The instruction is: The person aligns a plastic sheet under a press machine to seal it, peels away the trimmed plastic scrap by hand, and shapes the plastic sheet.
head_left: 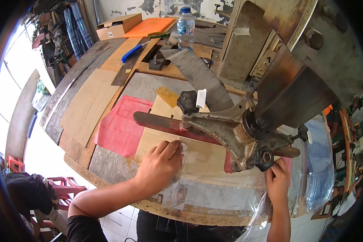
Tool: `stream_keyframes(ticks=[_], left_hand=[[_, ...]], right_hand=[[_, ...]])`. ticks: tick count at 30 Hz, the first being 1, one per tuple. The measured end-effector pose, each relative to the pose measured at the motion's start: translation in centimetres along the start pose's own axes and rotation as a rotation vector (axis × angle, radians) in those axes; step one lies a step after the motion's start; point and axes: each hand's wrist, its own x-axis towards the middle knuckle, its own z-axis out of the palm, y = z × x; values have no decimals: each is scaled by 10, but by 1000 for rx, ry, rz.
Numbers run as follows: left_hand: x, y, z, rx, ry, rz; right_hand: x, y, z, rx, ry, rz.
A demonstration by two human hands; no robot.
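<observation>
My left hand (161, 163) rests on a clear plastic sheet (201, 161) just in front of the machine's red-edged bar (169, 124), its fingers bent and pressed together at the sheet's left part. At the right, beside a black knob (264, 158) of the metal press head (226, 125), my right hand (278, 177) has its fingers curled on the edge of the clear plastic. Beneath the bar lies a tan board (149, 142). A pink-red sheet (119, 125) spreads to the left of it.
Behind are a water bottle (186, 29), a blue-handled cutter (131, 53), an orange folder (150, 27) and a cardboard box (119, 26). A brown sheet (88, 105) lies left. Blue-tinted plastic (320, 161) lies right. Another person's leg (28, 191) shows at lower left.
</observation>
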Motion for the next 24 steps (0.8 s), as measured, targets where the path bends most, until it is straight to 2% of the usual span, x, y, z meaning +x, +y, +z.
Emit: stream_keyframes(ticks=[5,10,12,21,24], left_hand=[[-2,-2,3,6,-27,1],[-1,-3,4,3,-16,14],[1,0,1,-64,6,-45],[4,3,0,-89,47,-68],[3,0,1,-73,36,-17]], right_hand=[[0,-2,-1,20,0,25],[1,1,-1,-59,16,-47],[1,0,-1,-55,17,-49],[1,2,-2,-21,28,-45],[-1,4,-1,-35,26,-26]])
